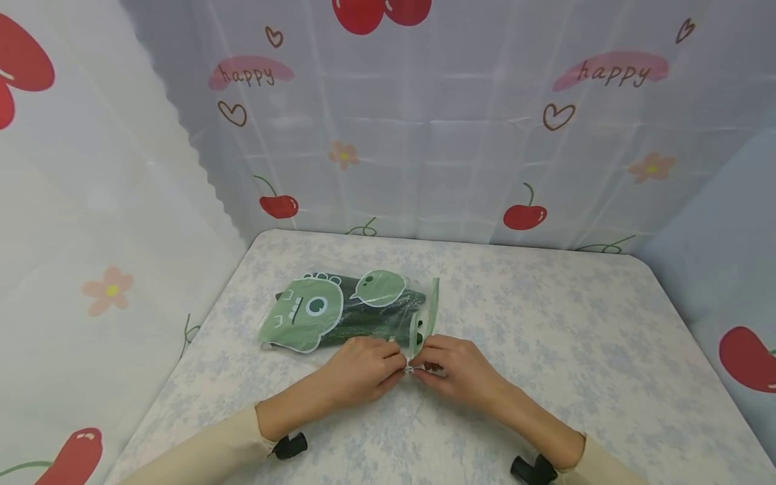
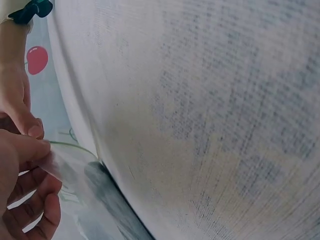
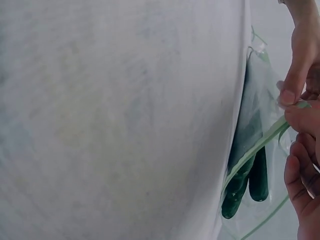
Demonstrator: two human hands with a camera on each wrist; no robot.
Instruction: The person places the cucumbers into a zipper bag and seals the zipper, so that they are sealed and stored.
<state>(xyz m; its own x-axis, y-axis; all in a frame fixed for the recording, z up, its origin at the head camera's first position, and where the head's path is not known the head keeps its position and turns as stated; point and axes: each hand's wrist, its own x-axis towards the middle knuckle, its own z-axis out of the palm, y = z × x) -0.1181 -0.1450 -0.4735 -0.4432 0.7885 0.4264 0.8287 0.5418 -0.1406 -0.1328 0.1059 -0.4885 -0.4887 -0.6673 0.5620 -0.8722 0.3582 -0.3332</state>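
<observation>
A clear zip bag (image 1: 321,310) printed with green cartoon faces lies flat on the table, its green-edged mouth toward the right. Dark green cucumbers (image 3: 258,177) show through the plastic in the right wrist view. My left hand (image 1: 366,367) pinches the near corner of the bag's mouth between thumb and forefinger. Right beside it, my right hand (image 1: 457,370) pinches the green zip strip (image 3: 260,142) at the same corner, thumb and fingertips nearly meeting the left ones. The strip runs from the fingers across the cucumber ends in the right wrist view.
The table (image 1: 576,323) wears a pale cloth with blue-grey blotches. Behind it and at both sides hang white curtains (image 1: 424,135) with cherries, hearts and flowers. Black wrist mounts (image 1: 291,446) sit by the cream sleeves (image 1: 212,444).
</observation>
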